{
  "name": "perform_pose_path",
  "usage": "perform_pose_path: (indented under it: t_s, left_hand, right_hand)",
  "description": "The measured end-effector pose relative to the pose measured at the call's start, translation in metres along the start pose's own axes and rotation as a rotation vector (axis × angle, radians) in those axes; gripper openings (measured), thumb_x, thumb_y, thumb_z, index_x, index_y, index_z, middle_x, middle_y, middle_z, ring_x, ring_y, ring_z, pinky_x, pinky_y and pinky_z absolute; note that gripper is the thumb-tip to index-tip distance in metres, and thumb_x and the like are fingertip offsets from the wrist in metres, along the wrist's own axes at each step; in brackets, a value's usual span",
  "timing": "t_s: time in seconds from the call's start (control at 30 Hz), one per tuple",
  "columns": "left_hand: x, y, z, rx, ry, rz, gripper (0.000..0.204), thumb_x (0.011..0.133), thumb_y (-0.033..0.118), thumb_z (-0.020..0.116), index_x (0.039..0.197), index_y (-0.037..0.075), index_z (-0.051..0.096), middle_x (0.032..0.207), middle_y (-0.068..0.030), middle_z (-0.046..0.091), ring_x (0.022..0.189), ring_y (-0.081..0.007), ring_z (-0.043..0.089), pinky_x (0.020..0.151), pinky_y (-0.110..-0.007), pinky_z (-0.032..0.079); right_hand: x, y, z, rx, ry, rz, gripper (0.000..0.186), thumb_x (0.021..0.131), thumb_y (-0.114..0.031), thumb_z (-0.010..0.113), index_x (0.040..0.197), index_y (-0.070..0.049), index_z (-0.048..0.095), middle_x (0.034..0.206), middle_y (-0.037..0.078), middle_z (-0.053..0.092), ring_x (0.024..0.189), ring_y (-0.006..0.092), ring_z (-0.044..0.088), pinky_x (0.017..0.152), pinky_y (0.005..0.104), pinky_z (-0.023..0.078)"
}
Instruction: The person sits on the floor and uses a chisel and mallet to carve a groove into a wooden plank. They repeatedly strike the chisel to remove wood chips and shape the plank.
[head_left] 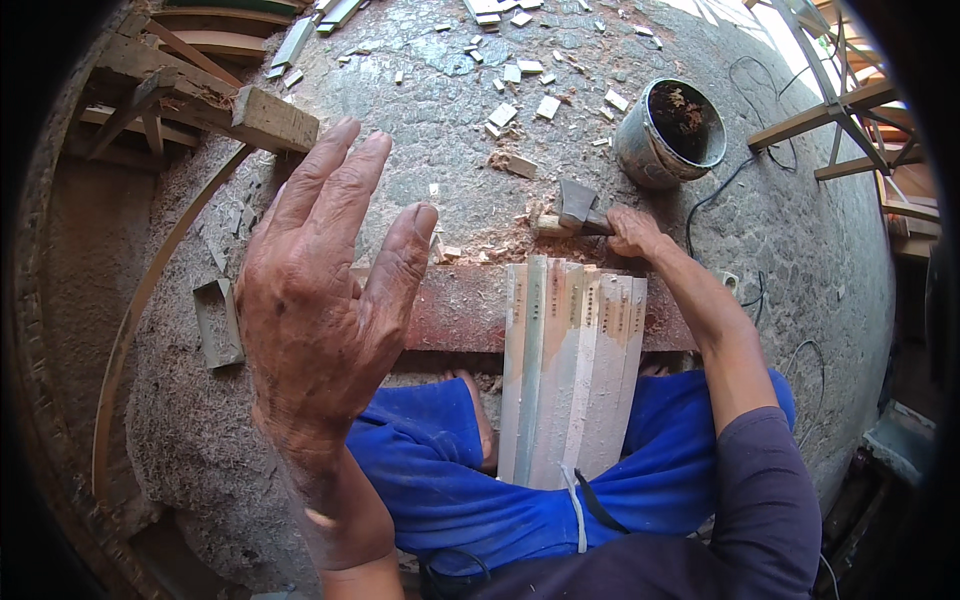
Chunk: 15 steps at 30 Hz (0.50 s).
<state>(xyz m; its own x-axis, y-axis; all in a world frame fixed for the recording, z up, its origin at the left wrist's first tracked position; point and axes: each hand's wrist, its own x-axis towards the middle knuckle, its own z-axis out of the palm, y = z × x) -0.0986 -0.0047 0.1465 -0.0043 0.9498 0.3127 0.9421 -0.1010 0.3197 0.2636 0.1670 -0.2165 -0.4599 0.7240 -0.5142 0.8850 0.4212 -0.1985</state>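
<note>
My left hand point(325, 270) is raised large at left of the view, fingers apart and holding nothing. My right hand point(635, 232) grips a hatchet point(578, 205), its dark metal head low over shavings beside a short pale wooden piece. Just below it, several narrow painted wooden strips point(570, 380), white, pale green and bare wood, with rows of small holes, lie side by side between my blue-clad legs. Their far ends rest on a dusty reddish board point(450, 305) that runs crosswise.
A metal bucket point(637, 145) with debris inside stands at upper right. Wood offcuts point(548, 107) scatter over the rough floor. Timber frames point(270, 120) line both sides, with a thin curved strip point(130, 330) and a small rectangular channel piece point(225, 330) at left. Cables point(690, 220) trail at right.
</note>
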Motion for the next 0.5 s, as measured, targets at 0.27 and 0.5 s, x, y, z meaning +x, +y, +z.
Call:
perform_pose_path:
  t_s: [0.27, 0.5]
  left_hand:
    - [0.035, 0.014, 0.027, 0.013, 0.016, 0.117, 0.052, 0.098, 0.044, 0.065, 0.134, 0.006, 0.066, 0.142, -0.0181, 0.06, 0.128, -0.0334, 0.061, 0.109, -0.045, 0.048]
    - [0.064, 0.051, 0.032, -0.101, 0.037, 0.123, 0.06, 0.096, 0.045, 0.066, 0.138, 0.004, 0.061, 0.147, -0.022, 0.054, 0.132, -0.0371, 0.057, 0.11, -0.045, 0.047]
  right_hand:
    - [-0.036, -0.033, -0.094, 0.086, 0.022, -0.121, 0.031, 0.078, -0.024, 0.071, 0.094, 0.002, 0.062, 0.092, 0.024, 0.067, 0.093, 0.0413, 0.066, 0.082, 0.0481, 0.051]
    - [-0.161, -0.102, -0.193, 0.721, 0.165, -0.111, 0.032, 0.086, -0.03, 0.076, 0.093, -0.002, 0.061, 0.078, 0.006, 0.061, 0.069, 0.0162, 0.061, 0.065, 0.0357, 0.049]
